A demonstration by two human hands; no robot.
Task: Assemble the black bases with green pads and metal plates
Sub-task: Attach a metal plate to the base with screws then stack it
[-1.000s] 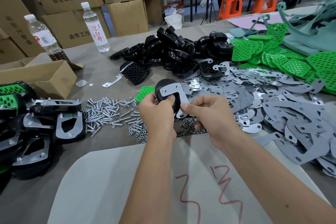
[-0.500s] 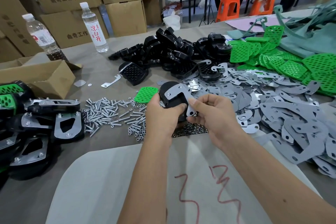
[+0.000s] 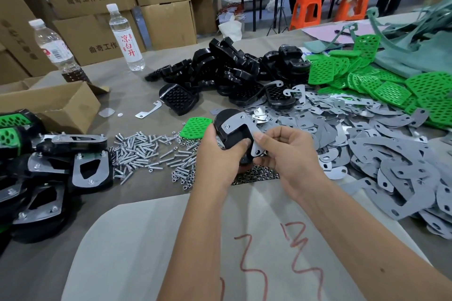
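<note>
Presently the left hand (image 3: 215, 151) grips the black base (image 3: 232, 134) above the worktop (image 3: 156, 193); the right hand (image 3: 286, 151) pinches the metal plate (image 3: 241, 127) seated on it. Recommend aligning the plate's holes squarely before inserting further screws.

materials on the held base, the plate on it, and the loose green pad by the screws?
Black base: looks like moulded plastic, glossy with soft highlights.
Metal plate: seemingly sheet metal with a matte grey face, possibly a film; thin, flat, punched holes, screw heads showing.
Green pad: probably rubber or soft plastic, saturated matte green with moulded perforations; stiffness cannot be told.
</note>
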